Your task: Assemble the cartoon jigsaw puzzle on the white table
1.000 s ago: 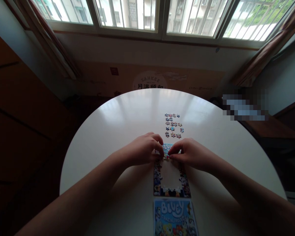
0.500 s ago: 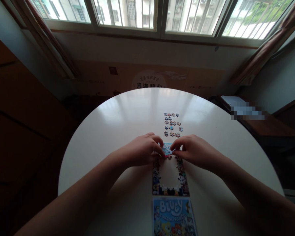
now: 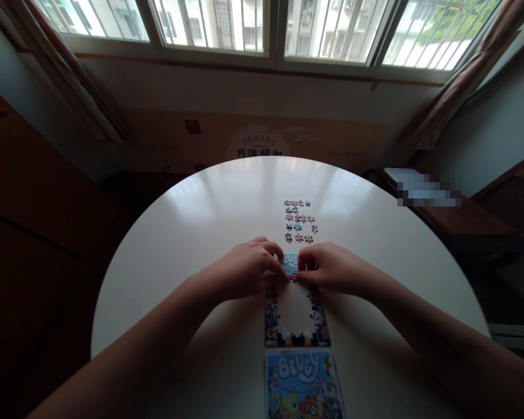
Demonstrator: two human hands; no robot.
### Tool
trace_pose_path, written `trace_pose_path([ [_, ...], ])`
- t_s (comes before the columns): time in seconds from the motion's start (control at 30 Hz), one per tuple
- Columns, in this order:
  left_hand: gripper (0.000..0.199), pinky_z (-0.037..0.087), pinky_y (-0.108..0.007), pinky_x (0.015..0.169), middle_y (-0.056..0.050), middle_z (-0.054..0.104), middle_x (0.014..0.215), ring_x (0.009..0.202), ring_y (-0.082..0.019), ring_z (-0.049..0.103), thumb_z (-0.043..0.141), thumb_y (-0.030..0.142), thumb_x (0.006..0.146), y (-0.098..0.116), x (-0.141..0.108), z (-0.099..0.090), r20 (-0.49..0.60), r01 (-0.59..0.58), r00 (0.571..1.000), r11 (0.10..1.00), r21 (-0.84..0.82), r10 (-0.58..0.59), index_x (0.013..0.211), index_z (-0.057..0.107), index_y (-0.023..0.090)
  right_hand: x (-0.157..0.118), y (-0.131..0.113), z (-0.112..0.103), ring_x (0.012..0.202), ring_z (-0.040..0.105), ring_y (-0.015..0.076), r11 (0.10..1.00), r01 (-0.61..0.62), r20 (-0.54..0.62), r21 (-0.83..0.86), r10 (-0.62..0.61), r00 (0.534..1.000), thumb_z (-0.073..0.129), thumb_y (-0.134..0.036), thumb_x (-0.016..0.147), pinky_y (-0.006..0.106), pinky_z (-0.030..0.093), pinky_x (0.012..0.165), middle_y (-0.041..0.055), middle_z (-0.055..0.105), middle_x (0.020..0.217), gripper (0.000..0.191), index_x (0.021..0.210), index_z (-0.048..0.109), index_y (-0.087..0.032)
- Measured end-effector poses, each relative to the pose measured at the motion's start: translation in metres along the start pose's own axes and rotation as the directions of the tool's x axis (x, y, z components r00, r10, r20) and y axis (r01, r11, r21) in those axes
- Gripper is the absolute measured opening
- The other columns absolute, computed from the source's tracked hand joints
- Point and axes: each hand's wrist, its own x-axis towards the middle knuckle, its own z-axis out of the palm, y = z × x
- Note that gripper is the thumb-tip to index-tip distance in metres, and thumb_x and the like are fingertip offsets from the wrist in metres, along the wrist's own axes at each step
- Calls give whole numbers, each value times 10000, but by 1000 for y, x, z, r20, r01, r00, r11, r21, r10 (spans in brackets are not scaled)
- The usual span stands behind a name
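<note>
The left hand (image 3: 255, 265) and right hand (image 3: 336, 266) curl narrowly at the far end of the puzzle (image 3: 271, 323); whether either pinches a piece, I cannot tell. Fitting there seems underway, calling for careful fingertip alignment. Loose pieces (image 3: 297, 227) lie beyond both hands.

Puzzle (image 3: 271, 320): upper corners covered by left hand (image 3: 255, 265) and right hand (image 3: 334, 266); fingertip contact indistinct. Picture sheet (image 3: 303, 387), below puzzle: lower edge cropped. Loose pieces (image 3: 297, 227), above puzzle: prints too small to read. Flat object (image 3: 404, 176), far right of puzzle: partly pixelated.
</note>
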Motion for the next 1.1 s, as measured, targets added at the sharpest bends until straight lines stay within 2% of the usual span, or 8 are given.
trace_pose_path([
  [0.17,246,504,-363,878,-2,712,1132,1065,-223,616,705,214,850,-1,0,1,9,3,1000,1000,17,-3,979,807,397,4,4,-2,676,559,134,999,-8,45,49,6,999,711,-334,794,280,357,579,24,674,751,149,785,704,-185],
  [0.3,220,501,-357,888,6,716,1111,1043,-209,627,721,204,836,-4,-1,5,-32,-23,999,1000,-10,22,936,809,378,5,7,-5,673,552,128,998,15,65,61,-19,998,705,-356,809,273,366,587,15,662,742,172,792,699,-184],
  [0.43,185,507,-332,857,-19,724,1061,969,-187,645,709,182,831,-8,-1,2,-87,-20,996,996,-88,12,950,793,294,7,12,-9,690,552,129,994,52,99,95,-61,993,667,-381,855,266,373,602,18,650,752,207,834,692,-176],
  [0.53,124,507,-309,790,-37,722,994,878,-168,644,680,182,836,-12,0,-6,-135,49,989,989,-141,-68,909,767,231,9,16,-12,671,526,124,989,68,127,129,-85,988,616,-403,898,261,367,590,19,623,737,256,818,655,-163],
  [0.63,73,489,-293,715,-40,708,884,785,-156,623,665,233,843,-18,2,-11,-177,136,970,975,-176,-167,851,725,192,11,20,-14,635,486,112,985,87,147,147,-109,983,588,-418,923,253,344,563,3,573,696,298,773,608,-162],
  [0.8,231,404,-276,596,-27,647,718,638,-137,542,649,373,853,-28,5,-8,-225,270,920,936,-224,-320,749,639,167,13,36,-18,528,343,70,938,214,138,274,-259,956,630,-461,914,228,263,489,-63,368,564,459,610,427,-183],
  [0.93,295,321,-266,548,19,524,593,564,-107,427,638,359,836,-30,7,-5,-295,288,886,924,-251,-357,629,532,177,13,48,-21,428,324,49,889,125,233,440,-248,940,659,-491,907,207,221,409,-91,325,482,522,593,356,-205],
  [1.1,330,285,-275,544,55,401,532,539,-97,350,635,298,801,-27,7,-5,-375,287,849,920,-266,-373,566,427,194,11,50,-23,402,305,38,864,112,262,490,-269,927,697,-482,890,190,193,375,-99,309,465,533,588,355,-206],
])
